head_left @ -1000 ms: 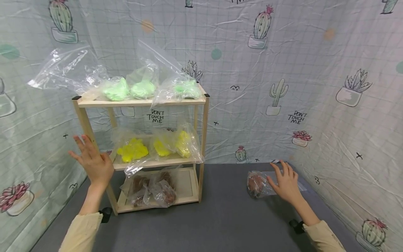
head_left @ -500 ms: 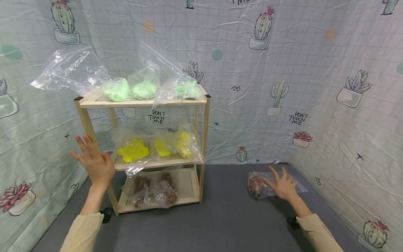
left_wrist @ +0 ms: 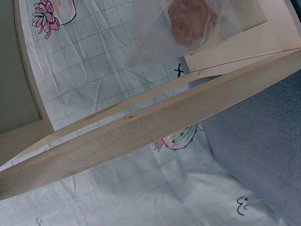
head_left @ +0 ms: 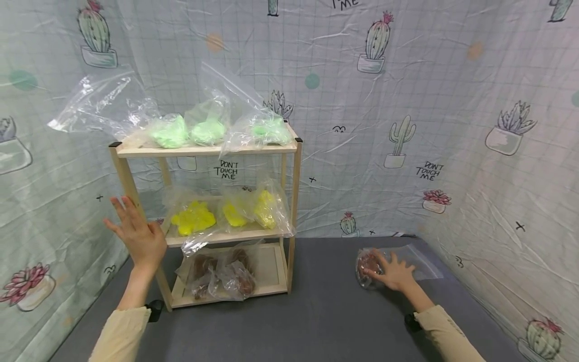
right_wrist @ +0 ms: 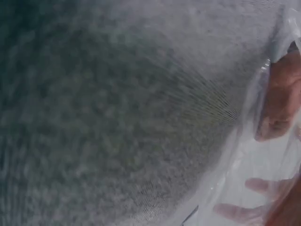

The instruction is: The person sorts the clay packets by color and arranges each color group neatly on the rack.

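On the grey table at the right lies a clear zip bag (head_left: 425,261) with a reddish-brown lump (head_left: 368,262) in its left end. My right hand (head_left: 394,272) is over this bag, fingers spread, its fingertips overlapping the lump. In the right wrist view, the fingers (right_wrist: 240,213) show at the lower right near the bagged lump (right_wrist: 282,96). My left hand (head_left: 143,241) is raised with straight fingers beside the left post of a wooden three-tier shelf (head_left: 296,201). It holds nothing. In the left wrist view, the shelf post (left_wrist: 131,129) crosses the picture and the left hand is out of sight.
The top tier bears bagged pale-green lumps (head_left: 208,130), with loose bag ends sticking up and left. Bagged yellow lumps (head_left: 193,218) fill the middle tier. Bagged brown lumps (head_left: 242,276) lie on the bottom tier. A cactus-print curtain (head_left: 353,125) surrounds the grey table (head_left: 334,311).
My right hand has moved left and down, from above the bag's flat part onto the reddish-brown lump, its fingers spreading. My left hand stays by the shelf post.
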Motion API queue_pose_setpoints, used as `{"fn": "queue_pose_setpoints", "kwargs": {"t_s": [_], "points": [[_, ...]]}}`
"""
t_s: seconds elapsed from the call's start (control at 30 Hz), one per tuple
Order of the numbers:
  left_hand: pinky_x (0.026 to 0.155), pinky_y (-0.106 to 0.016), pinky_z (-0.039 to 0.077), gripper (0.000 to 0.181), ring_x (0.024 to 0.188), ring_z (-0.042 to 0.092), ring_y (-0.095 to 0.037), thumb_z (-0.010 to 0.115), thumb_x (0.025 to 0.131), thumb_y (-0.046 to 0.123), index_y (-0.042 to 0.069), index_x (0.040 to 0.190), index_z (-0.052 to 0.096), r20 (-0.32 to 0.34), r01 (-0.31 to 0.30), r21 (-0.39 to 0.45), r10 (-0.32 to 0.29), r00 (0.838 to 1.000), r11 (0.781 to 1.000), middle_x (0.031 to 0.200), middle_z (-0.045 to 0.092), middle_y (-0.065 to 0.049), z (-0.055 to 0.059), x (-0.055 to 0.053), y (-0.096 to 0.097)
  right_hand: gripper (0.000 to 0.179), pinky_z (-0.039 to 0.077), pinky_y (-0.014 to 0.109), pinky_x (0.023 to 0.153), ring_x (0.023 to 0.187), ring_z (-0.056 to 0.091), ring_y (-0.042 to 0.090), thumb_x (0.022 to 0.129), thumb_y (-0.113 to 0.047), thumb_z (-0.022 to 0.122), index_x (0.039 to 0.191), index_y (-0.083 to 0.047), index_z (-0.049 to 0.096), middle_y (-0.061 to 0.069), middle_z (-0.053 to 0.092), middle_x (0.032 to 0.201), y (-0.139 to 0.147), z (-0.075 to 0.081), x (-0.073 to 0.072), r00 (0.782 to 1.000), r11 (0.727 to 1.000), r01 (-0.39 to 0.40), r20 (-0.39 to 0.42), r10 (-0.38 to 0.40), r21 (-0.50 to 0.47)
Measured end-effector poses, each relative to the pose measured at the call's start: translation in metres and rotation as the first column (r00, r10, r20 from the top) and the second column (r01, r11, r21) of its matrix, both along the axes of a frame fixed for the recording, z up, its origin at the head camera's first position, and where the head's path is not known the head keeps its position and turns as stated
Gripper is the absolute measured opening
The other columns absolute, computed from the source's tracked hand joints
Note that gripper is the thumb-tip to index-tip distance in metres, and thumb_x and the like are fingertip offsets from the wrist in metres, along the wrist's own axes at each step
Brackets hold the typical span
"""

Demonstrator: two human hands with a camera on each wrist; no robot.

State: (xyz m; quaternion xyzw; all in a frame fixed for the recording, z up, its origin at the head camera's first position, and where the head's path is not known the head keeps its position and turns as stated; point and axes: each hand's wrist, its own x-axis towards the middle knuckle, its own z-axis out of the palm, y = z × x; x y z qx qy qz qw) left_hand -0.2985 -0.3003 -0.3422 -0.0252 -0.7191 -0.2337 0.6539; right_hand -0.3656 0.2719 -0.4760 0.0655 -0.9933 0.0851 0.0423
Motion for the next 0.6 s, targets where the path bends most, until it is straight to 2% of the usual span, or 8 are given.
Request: {"fn": "queue_pose_setpoints", "kwargs": {"t_s": [0.3,0.47,0.6], "points": [[0.106,-0.056,-0.008,0.081,0.138,0.015,-0.029,0.032,0.081,-0.010,0.037,0.142,0.007,0.010,-0.003,-0.001,0.003,1.000,1.000,0.149,0.002,0.012,-0.001,0.000,0.001,0.080,-0.002,0.081,0.079,0.110,0.011,0.074,0.071,-0.075,0.046,0.136,-0.032,0.032,0.034,0.032,0.131,-0.004,-0.007,-0.004,0.999,0.999,-0.009,-0.052,0.010,0.035],[0.107,-0.056,-0.008,0.080,0.138,0.014,-0.029,0.031,0.082,-0.010,0.037,0.142,0.007,0.011,-0.003,0.003,0.003,1.000,1.000,0.149,0.001,0.013,-0.001,0.000,0.001,0.080,0.000,0.082,0.077,0.105,0.023,0.073,0.071,-0.074,0.046,0.137,-0.031,0.031,0.031,0.032,0.133,-0.006,-0.007,-0.004,1.000,1.000,-0.016,-0.012,0.017,0.027],[0.107,-0.055,-0.009,0.079,0.138,0.015,-0.029,0.031,0.082,-0.009,0.037,0.142,0.007,0.006,0.001,0.009,-0.001,1.000,1.000,0.149,0.001,0.013,-0.001,-0.001,0.000,0.079,0.008,0.082,0.076,0.101,0.032,0.070,0.071,-0.069,0.051,0.135,-0.027,0.034,0.030,0.033,0.132,-0.011,-0.005,-0.005,0.999,0.998,-0.052,0.014,0.051,0.020]]}}
